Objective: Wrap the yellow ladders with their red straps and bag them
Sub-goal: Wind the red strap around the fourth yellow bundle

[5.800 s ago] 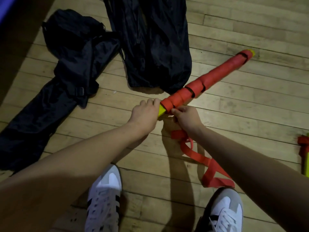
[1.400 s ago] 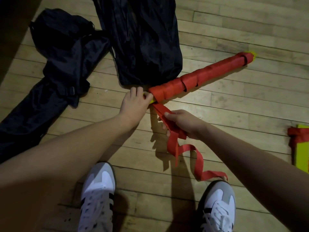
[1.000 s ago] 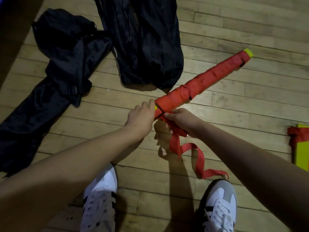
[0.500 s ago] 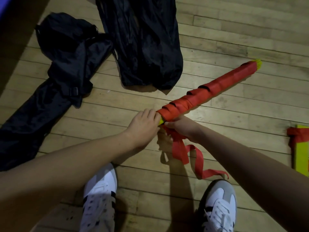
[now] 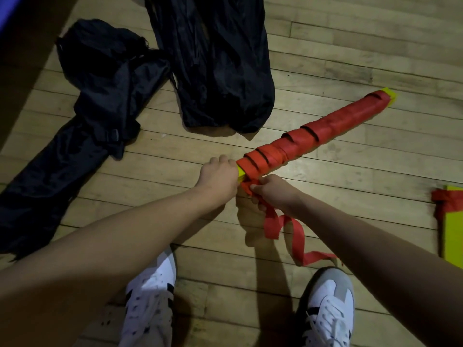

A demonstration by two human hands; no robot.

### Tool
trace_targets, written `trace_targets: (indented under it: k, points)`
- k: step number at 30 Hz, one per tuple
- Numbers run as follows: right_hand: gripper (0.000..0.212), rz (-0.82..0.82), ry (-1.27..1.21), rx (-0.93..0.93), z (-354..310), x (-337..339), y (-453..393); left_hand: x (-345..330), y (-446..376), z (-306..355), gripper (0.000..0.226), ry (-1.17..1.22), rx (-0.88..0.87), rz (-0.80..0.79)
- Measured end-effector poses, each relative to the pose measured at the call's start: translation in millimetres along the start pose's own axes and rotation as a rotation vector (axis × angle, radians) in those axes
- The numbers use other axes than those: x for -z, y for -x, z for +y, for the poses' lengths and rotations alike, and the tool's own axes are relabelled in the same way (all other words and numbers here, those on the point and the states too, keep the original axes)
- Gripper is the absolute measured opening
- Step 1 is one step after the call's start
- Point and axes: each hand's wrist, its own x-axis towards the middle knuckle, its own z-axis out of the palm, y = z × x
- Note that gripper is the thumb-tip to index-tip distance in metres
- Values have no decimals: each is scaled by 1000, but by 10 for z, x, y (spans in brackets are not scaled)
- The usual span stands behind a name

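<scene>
A long bundle of yellow ladder slats (image 5: 325, 131), wound almost end to end in red strap, lies slanting across the wooden floor. Yellow shows only at its two tips. My left hand (image 5: 220, 175) grips the near yellow end. Just right of it my right hand (image 5: 273, 192) pinches the loose red strap (image 5: 283, 226) close under the bundle. The strap's free tail curls down over the floor toward my right shoe. Two black bags lie beyond: one (image 5: 215, 61) straight ahead, one (image 5: 75, 126) crumpled at the left.
A second yellow ladder bundle with red strap (image 5: 451, 221) lies at the right edge, partly cut off. My two white shoes (image 5: 150, 301) stand on the floor below the hands. A dark strip runs along the upper left corner.
The bundle has been turned over several times while more strap wound onto its near end. The loose tail on the floor has grown shorter. Both hands stay at the near end.
</scene>
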Motion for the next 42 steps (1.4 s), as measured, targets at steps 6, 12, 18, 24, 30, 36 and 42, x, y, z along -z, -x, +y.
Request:
trace_targets:
  k: [6,12,18,24,30,36,42]
  points:
    - [21,35,-20,9,-40,99,-48,73,-238,18,51,37,38,-10]
    - [25,44,-91,32,-194,135,-89,122,-408,-74,37,-152,9,173]
    - [21,47,-15,-83,-140,209,-100,-111,-296,-202,50,-196,-70,167]
    - [27,60,-60,-32,-149,175,-42,-145,-107,-186,47,-52,-135,102]
    - [15,58,-97,-115,-106,87,-95,-84,-118,-144,54,-72,-71,99]
    - [12,48,-133,-89,-90,23,-75,-155,-60,-221,62,30,-130,94]
    - [19,60,-94,-79,-29,3,-3,-187,163,-150,53,37,-235,83]
